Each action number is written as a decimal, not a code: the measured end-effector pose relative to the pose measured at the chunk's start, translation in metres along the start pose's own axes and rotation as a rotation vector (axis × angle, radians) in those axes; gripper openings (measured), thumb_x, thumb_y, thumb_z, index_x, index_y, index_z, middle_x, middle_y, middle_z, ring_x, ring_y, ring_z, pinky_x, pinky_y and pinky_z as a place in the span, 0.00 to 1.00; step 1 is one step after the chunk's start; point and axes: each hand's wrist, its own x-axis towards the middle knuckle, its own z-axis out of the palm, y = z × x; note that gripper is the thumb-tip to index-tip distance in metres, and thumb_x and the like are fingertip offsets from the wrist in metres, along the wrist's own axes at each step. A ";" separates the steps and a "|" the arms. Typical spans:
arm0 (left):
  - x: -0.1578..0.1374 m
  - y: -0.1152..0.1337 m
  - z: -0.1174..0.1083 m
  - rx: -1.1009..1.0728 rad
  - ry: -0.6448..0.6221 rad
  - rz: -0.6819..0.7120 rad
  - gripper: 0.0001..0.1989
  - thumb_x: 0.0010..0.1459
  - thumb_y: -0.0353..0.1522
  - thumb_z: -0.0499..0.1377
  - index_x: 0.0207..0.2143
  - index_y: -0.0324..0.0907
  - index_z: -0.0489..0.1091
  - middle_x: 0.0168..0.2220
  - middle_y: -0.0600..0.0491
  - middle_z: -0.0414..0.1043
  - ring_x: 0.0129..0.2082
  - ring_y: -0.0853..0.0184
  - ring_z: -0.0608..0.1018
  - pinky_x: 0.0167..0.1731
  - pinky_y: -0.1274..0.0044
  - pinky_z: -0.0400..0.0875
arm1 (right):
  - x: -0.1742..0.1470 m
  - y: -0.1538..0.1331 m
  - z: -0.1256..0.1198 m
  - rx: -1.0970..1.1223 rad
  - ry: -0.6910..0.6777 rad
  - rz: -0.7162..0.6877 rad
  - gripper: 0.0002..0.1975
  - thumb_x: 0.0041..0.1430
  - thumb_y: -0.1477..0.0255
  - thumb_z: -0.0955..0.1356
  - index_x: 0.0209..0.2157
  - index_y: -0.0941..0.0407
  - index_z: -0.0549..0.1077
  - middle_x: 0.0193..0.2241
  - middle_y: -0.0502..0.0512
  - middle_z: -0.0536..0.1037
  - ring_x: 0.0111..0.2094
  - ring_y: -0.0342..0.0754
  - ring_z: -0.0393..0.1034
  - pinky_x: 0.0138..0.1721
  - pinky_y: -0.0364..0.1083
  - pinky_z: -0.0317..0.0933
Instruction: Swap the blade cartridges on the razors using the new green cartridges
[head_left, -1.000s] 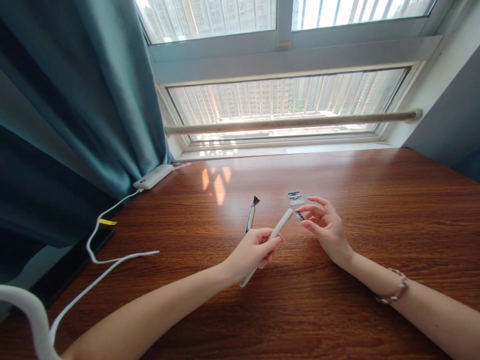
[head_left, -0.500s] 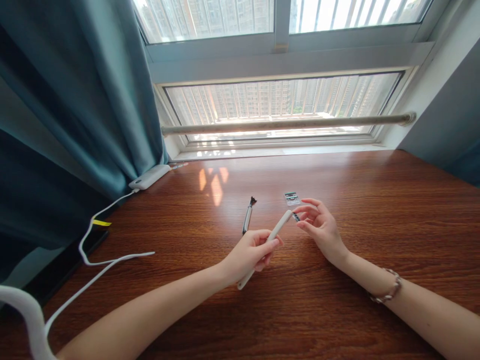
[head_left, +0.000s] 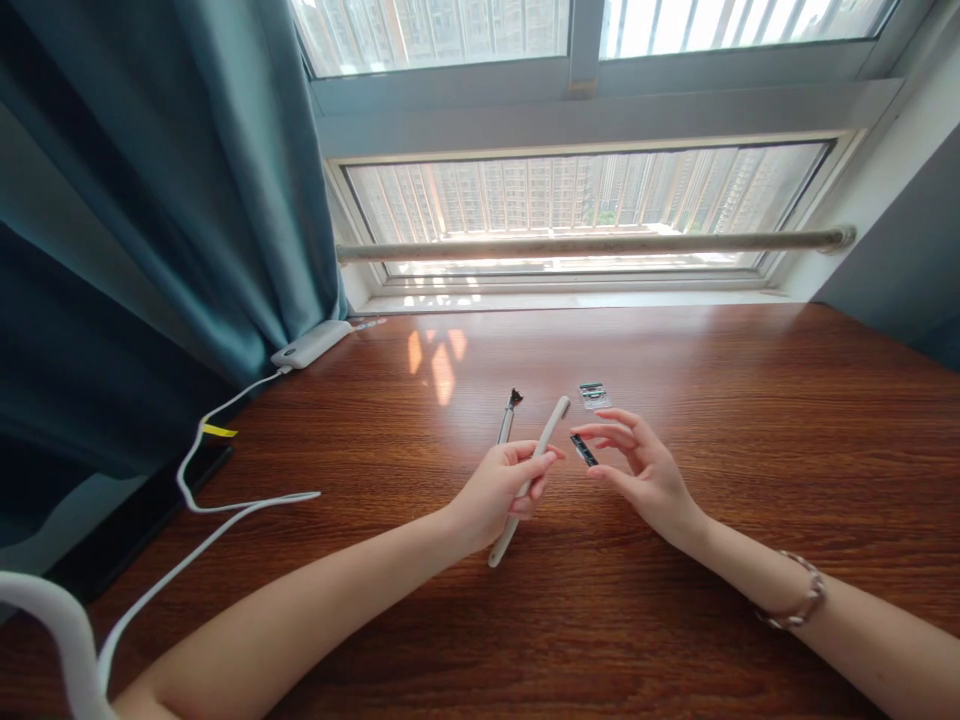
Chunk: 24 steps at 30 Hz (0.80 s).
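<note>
My left hand (head_left: 499,492) is wrapped round the handle of a cream toothbrush (head_left: 553,425), whose head points up and away with short dark bristles facing right. To the right, my right hand (head_left: 645,470) pinches a small black razor cartridge (head_left: 583,450) at its two ends, between thumb and fingertips. A narrow gap separates the brush head from the cartridge. Behind my left hand lies a razor handle (head_left: 506,425) with a bare black fork-like tip; its lower end is hidden. A small clear plastic blade case (head_left: 595,396) rests beyond my right hand.
The brown wooden table (head_left: 420,640) reaches back to the window sill. At the left are a white power strip (head_left: 311,345), a looping white cable (head_left: 196,500), a yellow tag (head_left: 220,431) and a dark curtain (head_left: 225,200). A metal bar (head_left: 600,245) crosses the window.
The toothbrush head has come away from the razor cartridge and now points more upright. My right hand has lowered slightly and turned the cartridge more into view. The whole view has shifted slightly.
</note>
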 end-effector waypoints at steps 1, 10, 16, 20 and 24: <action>0.000 0.000 0.000 -0.027 0.000 -0.004 0.13 0.52 0.36 0.56 0.37 0.38 0.64 0.16 0.62 0.54 0.11 0.83 0.49 0.12 0.84 0.37 | -0.002 -0.002 0.002 -0.029 -0.031 -0.015 0.27 0.48 0.72 0.69 0.49 0.52 0.56 0.43 0.58 0.71 0.46 0.50 0.64 0.47 0.51 0.57; 0.002 -0.002 -0.003 -0.107 -0.029 -0.013 0.11 0.50 0.35 0.58 0.33 0.37 0.65 0.13 0.62 0.54 0.11 0.83 0.49 0.11 0.84 0.36 | -0.008 -0.006 0.008 -0.019 -0.203 0.004 0.25 0.53 0.72 0.66 0.51 0.52 0.54 0.46 0.59 0.69 0.51 0.50 0.61 0.53 0.54 0.53; 0.002 -0.002 -0.003 -0.135 -0.036 -0.007 0.09 0.51 0.34 0.57 0.30 0.36 0.64 0.13 0.62 0.54 0.10 0.83 0.49 0.11 0.84 0.36 | -0.008 -0.003 0.008 0.059 -0.250 0.055 0.21 0.57 0.71 0.63 0.51 0.51 0.54 0.49 0.58 0.67 0.53 0.48 0.59 0.53 0.52 0.56; 0.001 -0.002 -0.001 -0.097 0.020 0.028 0.09 0.51 0.34 0.58 0.29 0.36 0.64 0.14 0.61 0.56 0.11 0.82 0.50 0.12 0.83 0.37 | -0.008 -0.004 0.008 0.076 -0.233 0.056 0.19 0.58 0.70 0.61 0.51 0.52 0.57 0.49 0.56 0.67 0.51 0.47 0.60 0.52 0.51 0.58; 0.000 -0.004 0.000 -0.035 0.088 0.040 0.09 0.50 0.34 0.58 0.29 0.36 0.64 0.13 0.61 0.56 0.11 0.82 0.50 0.12 0.83 0.38 | -0.011 -0.002 0.009 0.036 -0.168 0.056 0.16 0.56 0.71 0.63 0.48 0.52 0.62 0.46 0.54 0.71 0.47 0.47 0.65 0.47 0.48 0.64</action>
